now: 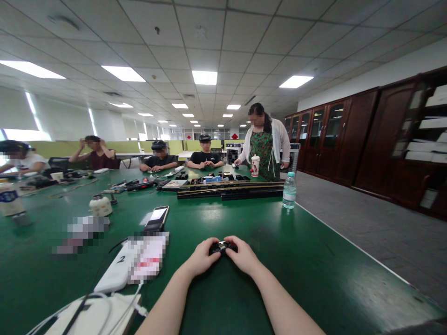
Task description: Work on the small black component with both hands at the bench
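Just above the green table (209,225), or resting on it, is a small black device (222,248) with rounded ends and a shiny metallic middle. My left hand (203,256) pinches its left end between thumb and fingers. At the other end, my right hand (243,255) grips it the same way. The fingers cover both ends, so its exact kind cannot be made out. Left of my hands lie a white power bank (118,268) marked "2" and a phone (157,218).
Long black rails (251,191) lie across the table ahead. A water bottle (289,190) stands near the right edge. A notebook (98,321) with white cables is at front left; a pale jar (101,205) sits farther back. Several people are around the far side, one standing (261,144).
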Action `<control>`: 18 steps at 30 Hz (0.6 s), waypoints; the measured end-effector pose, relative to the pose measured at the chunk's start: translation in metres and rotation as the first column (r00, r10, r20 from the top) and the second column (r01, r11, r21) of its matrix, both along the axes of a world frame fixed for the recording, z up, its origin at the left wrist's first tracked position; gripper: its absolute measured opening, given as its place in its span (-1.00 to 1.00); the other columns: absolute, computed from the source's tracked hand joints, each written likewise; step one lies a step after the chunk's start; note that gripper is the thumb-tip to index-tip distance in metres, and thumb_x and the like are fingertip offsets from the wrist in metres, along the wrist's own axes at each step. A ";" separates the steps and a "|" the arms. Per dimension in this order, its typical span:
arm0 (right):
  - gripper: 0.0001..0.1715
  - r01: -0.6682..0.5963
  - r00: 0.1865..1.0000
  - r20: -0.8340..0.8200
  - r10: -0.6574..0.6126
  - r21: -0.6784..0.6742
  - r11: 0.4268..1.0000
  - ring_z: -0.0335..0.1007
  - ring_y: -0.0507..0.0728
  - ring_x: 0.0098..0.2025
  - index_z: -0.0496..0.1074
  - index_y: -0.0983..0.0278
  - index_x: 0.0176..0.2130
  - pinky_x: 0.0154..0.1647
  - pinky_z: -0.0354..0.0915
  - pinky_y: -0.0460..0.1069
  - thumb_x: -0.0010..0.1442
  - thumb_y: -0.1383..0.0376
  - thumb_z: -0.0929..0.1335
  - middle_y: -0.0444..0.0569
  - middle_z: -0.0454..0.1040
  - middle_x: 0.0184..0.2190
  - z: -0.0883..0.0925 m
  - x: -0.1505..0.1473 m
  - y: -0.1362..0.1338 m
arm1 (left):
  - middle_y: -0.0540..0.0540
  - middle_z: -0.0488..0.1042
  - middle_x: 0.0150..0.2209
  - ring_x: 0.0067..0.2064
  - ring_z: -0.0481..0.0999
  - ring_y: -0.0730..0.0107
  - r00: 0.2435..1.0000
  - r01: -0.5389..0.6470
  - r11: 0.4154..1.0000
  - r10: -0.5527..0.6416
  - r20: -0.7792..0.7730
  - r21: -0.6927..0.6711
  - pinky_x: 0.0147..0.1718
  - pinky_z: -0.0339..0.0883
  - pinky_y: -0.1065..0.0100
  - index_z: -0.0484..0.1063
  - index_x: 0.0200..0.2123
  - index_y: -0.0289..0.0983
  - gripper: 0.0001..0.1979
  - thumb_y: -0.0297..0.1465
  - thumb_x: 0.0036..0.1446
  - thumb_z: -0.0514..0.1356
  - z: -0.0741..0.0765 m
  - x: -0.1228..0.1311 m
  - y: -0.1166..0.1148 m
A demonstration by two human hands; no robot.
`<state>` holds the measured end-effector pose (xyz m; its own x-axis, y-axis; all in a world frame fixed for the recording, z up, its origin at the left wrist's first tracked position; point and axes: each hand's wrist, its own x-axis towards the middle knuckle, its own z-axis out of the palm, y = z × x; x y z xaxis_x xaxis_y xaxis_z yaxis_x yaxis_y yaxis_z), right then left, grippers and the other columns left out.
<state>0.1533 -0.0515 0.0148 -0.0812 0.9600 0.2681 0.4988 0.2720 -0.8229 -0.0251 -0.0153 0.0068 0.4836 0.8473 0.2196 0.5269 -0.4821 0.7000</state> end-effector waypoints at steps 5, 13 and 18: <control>-0.64 -0.005 1.000 -0.028 0.005 0.005 1.000 0.38 0.10 -0.09 0.40 0.22 -0.13 0.03 0.24 0.03 0.01 0.39 0.29 -0.07 0.48 -0.15 -0.004 0.001 0.003 | -0.09 0.46 -0.10 -0.07 0.42 0.29 0.997 0.037 0.999 -0.037 0.062 -0.010 -0.03 0.26 0.33 0.33 -0.09 -0.23 -0.65 -0.42 -0.02 0.17 0.002 0.000 -0.001; -0.67 0.029 0.999 -0.033 -0.029 0.002 1.000 0.38 0.10 -0.12 0.40 0.22 -0.14 0.01 0.25 0.04 0.03 0.38 0.28 -0.07 0.48 -0.16 -0.003 -0.001 0.003 | -0.11 0.46 -0.08 -0.06 0.43 0.28 0.997 -0.002 0.998 0.006 0.075 -0.057 -0.04 0.27 0.33 0.30 -0.05 -0.26 -0.60 -0.41 -0.03 0.18 0.006 0.001 -0.004; -0.68 0.036 0.999 -0.031 -0.035 0.015 0.999 0.39 0.10 -0.14 0.40 0.22 -0.15 -0.02 0.27 0.04 0.04 0.37 0.27 -0.06 0.48 -0.18 -0.002 -0.001 0.003 | -0.08 0.48 -0.14 -0.12 0.45 0.31 0.999 -0.002 0.999 0.004 0.051 -0.044 -0.09 0.29 0.35 0.33 -0.09 -0.25 -0.66 -0.39 -0.01 0.17 0.006 0.001 -0.004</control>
<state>0.1523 -0.0485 0.0125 -0.0386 0.9578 0.2849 0.4833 0.2674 -0.8336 -0.0238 -0.0193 0.0127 0.4698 0.8582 0.2068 0.4912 -0.4487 0.7466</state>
